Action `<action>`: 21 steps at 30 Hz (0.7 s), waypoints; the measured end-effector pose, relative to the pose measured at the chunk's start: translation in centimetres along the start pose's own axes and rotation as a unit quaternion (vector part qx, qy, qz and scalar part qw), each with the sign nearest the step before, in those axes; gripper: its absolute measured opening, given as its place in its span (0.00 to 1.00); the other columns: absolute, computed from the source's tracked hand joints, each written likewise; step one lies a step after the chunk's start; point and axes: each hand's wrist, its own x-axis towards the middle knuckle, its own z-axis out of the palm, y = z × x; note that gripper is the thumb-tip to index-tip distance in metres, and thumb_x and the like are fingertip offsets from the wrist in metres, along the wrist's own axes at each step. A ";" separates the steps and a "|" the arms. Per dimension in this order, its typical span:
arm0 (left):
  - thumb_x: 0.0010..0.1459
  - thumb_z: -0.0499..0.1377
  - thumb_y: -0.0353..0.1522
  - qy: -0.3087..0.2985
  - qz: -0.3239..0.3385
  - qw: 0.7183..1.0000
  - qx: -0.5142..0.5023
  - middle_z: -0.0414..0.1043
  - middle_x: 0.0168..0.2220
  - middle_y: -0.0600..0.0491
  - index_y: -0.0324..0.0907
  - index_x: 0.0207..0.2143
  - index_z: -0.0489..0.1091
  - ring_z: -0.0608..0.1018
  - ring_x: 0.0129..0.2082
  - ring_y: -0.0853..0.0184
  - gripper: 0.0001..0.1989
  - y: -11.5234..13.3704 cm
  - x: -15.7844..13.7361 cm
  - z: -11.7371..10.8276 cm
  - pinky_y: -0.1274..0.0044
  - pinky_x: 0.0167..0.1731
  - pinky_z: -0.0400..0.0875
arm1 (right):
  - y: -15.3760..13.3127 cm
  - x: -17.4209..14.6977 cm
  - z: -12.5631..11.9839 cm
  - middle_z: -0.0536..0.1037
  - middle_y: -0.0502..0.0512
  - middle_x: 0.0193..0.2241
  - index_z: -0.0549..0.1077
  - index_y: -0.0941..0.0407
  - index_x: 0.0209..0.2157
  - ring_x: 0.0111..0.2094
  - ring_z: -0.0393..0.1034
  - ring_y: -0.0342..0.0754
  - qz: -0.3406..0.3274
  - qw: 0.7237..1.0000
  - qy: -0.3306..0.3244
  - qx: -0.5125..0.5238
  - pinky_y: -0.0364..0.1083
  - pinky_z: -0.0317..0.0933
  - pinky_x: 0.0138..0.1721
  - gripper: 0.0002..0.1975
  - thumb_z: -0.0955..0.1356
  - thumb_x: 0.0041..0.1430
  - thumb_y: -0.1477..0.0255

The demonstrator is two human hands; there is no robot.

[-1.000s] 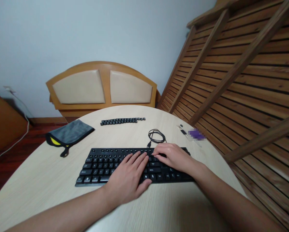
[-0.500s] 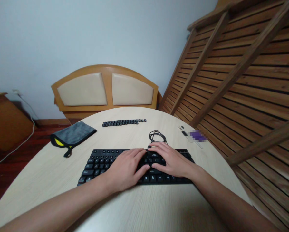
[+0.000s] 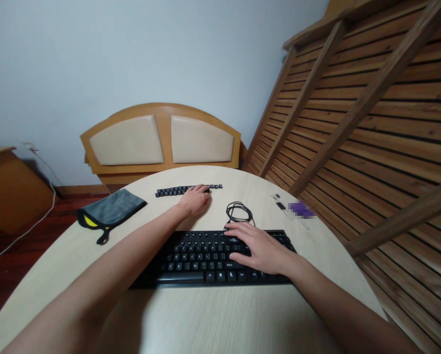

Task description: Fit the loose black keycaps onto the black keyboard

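Note:
A black keyboard (image 3: 196, 256) lies across the near part of the round table. My right hand (image 3: 251, 246) rests over its right side, fingers stretched out and thumb apart, open with nothing visible in it. Beyond the keyboard, my left hand (image 3: 195, 199) reaches to the loose black keycaps (image 3: 174, 191), which are lined up in rows. Its fingers stretch over the right part of these rows and hide some caps; I see nothing held. My left forearm covers the keyboard's left end. A coiled black cable (image 3: 238, 212) sits just behind the keyboard, near my right fingertips.
A folded grey cloth (image 3: 113, 209) with black edging and a yellow patch is at the table's left. To the right lie a blurred purple item (image 3: 302, 209) and small thin tools (image 3: 280, 205). A slatted wooden panel (image 3: 382, 147) leans close along the right side.
My left hand has left the keyboard and moved forward to the rows of loose keycaps. The right hand has stayed on the keyboard's right side.

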 end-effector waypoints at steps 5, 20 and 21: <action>0.66 0.51 0.32 0.002 -0.022 1.000 0.002 0.65 0.62 0.47 0.42 0.47 0.75 0.61 0.64 0.52 0.14 -0.1 1.2 1.3 0.60 0.60 0.57 | 0.0 0.0 0.0 0.69 0.61 0.60 0.70 0.53 0.57 0.61 0.62 0.57 -0.004 1.000 0.004 0.007 0.59 0.58 0.61 0.23 0.68 0.63 0.59; 0.61 0.53 0.26 -0.010 -0.033 0.994 -0.101 0.79 0.40 0.44 0.38 0.36 0.79 0.79 0.42 0.59 0.13 2.3 -0.9 -0.1 0.73 0.46 0.71 | 0.1 0.1 0.1 0.71 0.61 0.58 0.70 0.53 0.56 0.59 0.64 0.57 -0.014 1.000 0.012 0.010 0.59 0.60 0.59 0.23 0.68 0.63 0.59; 0.60 0.54 0.26 -0.008 -0.041 0.993 -0.112 0.79 0.39 0.44 0.38 0.36 0.79 0.80 0.41 0.60 0.13 2.5 -1.2 -0.3 0.73 0.45 0.71 | 0.1 0.1 0.1 0.71 0.61 0.58 0.70 0.53 0.56 0.59 0.64 0.57 -0.016 1.000 0.012 0.010 0.58 0.60 0.59 0.23 0.68 0.63 0.59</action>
